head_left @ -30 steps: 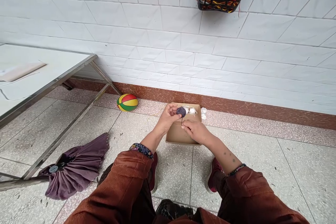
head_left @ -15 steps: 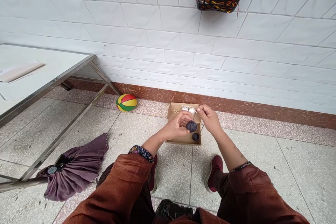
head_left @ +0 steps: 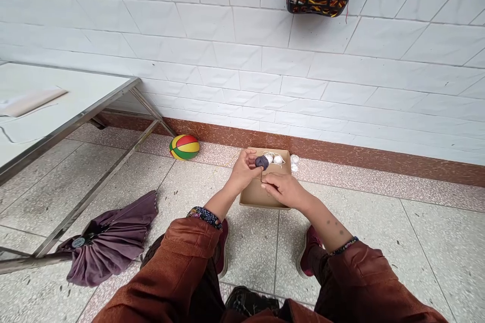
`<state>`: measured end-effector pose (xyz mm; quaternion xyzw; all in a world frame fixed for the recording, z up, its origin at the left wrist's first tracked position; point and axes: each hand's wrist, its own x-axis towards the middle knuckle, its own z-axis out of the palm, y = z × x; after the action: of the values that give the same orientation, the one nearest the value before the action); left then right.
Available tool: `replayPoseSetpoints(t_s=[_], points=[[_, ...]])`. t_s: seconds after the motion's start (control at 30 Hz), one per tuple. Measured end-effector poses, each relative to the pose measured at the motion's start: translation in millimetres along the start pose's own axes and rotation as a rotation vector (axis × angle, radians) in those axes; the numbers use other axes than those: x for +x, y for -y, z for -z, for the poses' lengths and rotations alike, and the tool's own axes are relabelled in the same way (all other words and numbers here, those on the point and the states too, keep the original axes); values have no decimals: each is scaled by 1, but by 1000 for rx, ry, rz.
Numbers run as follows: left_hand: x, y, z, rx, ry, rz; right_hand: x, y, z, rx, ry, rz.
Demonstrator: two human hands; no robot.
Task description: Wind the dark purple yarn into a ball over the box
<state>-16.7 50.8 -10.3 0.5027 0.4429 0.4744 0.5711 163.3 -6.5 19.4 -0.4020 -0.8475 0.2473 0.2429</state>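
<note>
My left hand (head_left: 244, 169) is closed around a dark grey ball of yarn (head_left: 261, 162), held above the cardboard box (head_left: 261, 201) on the floor. A strand of dark yarn (head_left: 261, 176) runs down from the ball to my right hand (head_left: 282, 187), whose fingers pinch it just below and to the right. In the far part of the box lie white yarn balls (head_left: 278, 159) with loose ends. My right hand covers part of the box, and the second dark ball does not show.
White balls (head_left: 294, 163) lie on the floor right of the box. A striped ball (head_left: 184, 147) rests by the wall. A folded purple umbrella (head_left: 113, 242) lies beside the metal-framed table (head_left: 113, 92) at left. A black basket (head_left: 318, 7) hangs above.
My left hand has moved slightly left and up with the dark yarn ball. My right hand has swung down and left, across the box, still pinching the strand.
</note>
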Motion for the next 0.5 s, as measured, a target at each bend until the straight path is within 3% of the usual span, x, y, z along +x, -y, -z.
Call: replayPoseSetpoints(t_s=[0.13,0.23,0.33,0.4,0.5], points=[[-7,-3,-6,123,99,-34,1,0,19,176,-222,-14],[-17,-9,-11,126,288,-77,3,-13,25,194,-379,-123],[-25,-16,-16,58,412,-138,4,-31,21,191,-447,-222],[-26,-19,-16,-65,396,-132,5,-39,15,179,-432,-257],[-21,-21,-14,-262,260,-104,6,-40,4,131,-353,-281]])
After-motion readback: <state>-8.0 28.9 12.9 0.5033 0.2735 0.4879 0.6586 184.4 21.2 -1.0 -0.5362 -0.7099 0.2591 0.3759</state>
